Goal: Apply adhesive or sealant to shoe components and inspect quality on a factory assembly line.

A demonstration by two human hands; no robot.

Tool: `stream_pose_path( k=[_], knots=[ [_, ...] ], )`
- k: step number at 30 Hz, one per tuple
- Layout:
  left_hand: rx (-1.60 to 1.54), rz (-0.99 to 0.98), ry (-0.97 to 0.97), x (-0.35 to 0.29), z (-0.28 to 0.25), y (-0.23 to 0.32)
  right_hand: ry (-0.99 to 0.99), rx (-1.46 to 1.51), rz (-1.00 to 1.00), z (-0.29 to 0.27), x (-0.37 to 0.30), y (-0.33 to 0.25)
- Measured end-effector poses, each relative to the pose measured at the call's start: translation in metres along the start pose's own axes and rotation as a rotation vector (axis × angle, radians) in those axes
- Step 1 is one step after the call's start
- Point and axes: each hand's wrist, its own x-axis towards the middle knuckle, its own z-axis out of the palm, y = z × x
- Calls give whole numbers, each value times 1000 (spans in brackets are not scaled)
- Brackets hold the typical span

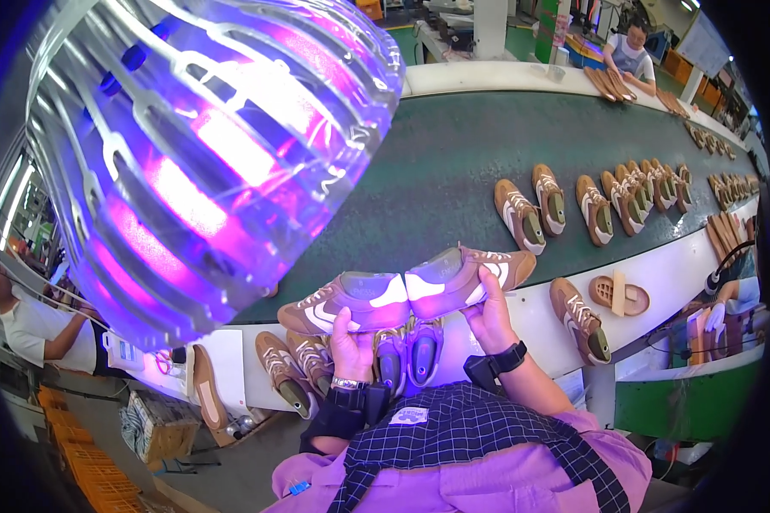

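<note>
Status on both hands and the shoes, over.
Left hand holding one shoe, right hand holding another shoe. Heel to heel. Lamp blocks view's upper left.

Belt (441, 145) beyond held shoes (355, 299) offers passage; lamp (218, 167) blocks left.

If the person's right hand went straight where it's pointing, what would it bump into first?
The brown-and-white sneaker that the right hand is already holding. Past that, probably the green conveyor belt, though how far below it lies is hard to tell.
</note>
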Motion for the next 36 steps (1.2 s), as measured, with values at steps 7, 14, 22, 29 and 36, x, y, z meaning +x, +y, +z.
stream_pose_path(
  k=[7, 14, 22, 29, 36],
  knots=[
    [106, 51, -53, 0, -4, 6, -34, -87, -71, 2, -1, -7],
    [134, 58, -37, 1, -7, 2, -32, -68, -98, 0, 1, -7],
    [104, 39, -49, 0, -1, -1, -6, -57, -63, -4, 4, -10],
    [-24, -175, -174, -11, 18, -7, -67, -62, 150, -31, 3, -36],
    [-275, -362, -362, -25, 49, -16, 4, -346, 169, -100, -8, -75]
  ],
)
